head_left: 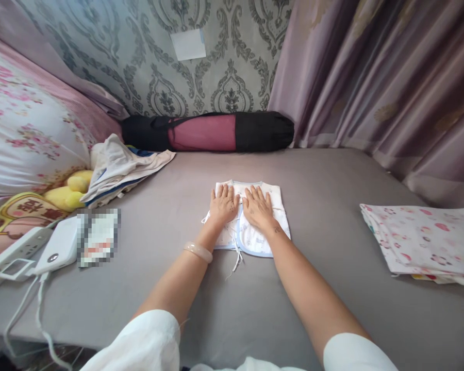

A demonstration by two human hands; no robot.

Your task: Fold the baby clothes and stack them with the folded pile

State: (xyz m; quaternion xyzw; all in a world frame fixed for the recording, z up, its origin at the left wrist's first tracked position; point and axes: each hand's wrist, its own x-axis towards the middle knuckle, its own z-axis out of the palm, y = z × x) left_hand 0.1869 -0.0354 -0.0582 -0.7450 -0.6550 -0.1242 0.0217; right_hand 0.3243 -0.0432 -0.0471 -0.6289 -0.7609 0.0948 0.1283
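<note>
White baby vest (253,239) on gray sheet (332,175), left hand (223,204) and right hand (258,208) open, flat on it, fingers spread, arms outstretched.

The left hand (224,204) and right hand (258,208) hide the baby vest's (253,239) middle; a packet (99,237) is pixelated.

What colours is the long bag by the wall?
The bag: black ends, dark pink middle; best in the head view.

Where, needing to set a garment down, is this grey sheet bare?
Widest: between the baby vest and the floral cloth. Also between your left hand and the power bank. Crowded: the left edge, around the power strip and folded clothes.
</note>
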